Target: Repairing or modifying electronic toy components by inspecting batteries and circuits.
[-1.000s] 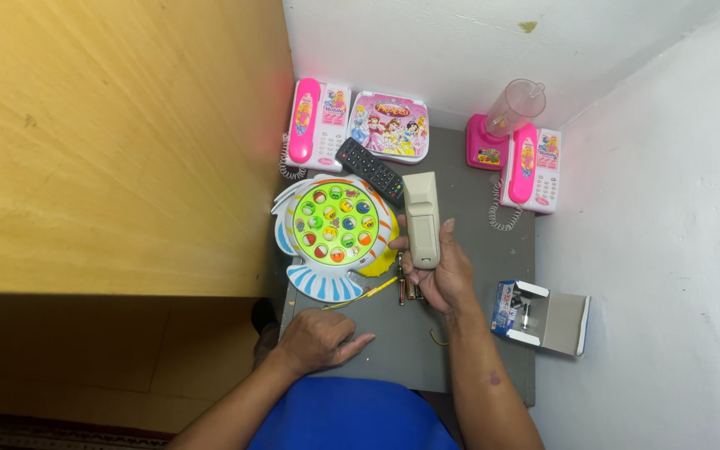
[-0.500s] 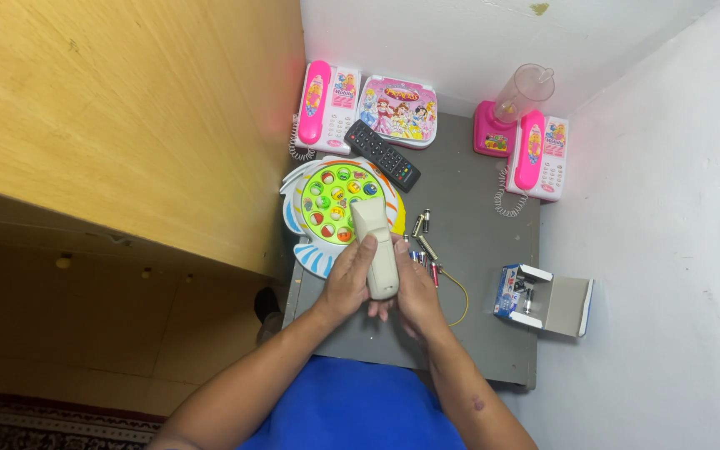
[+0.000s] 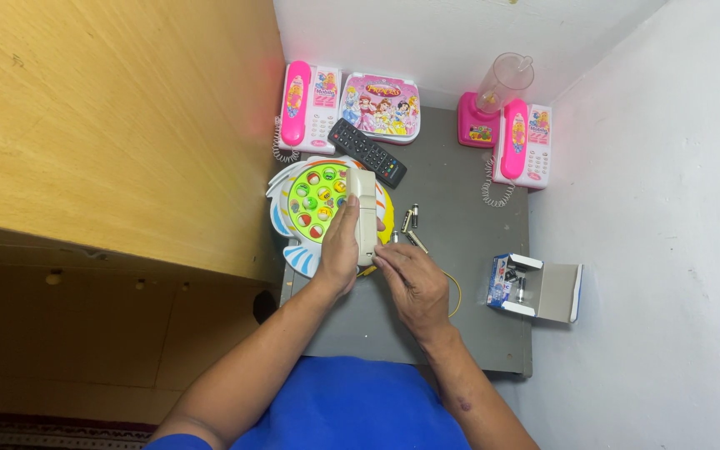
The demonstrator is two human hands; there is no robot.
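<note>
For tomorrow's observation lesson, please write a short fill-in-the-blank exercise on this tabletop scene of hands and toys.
1. Both hands hold a beige ____ over the fishing game.
2. The black remote control lies just in front of the ____ toy tablet.
3. Loose ____ lie on the grey table beside the right hand.
4. The open cardboard box sits nearest the person's ____ hand.

Missing words: remote control; pink; batteries; right

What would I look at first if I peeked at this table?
Likely the two hands in the middle: the left hand holds a long beige handset over a round green fishing-game toy, and the right hand touches its lower end. Next, the bright pink toy phones at the back left and back right.
</note>
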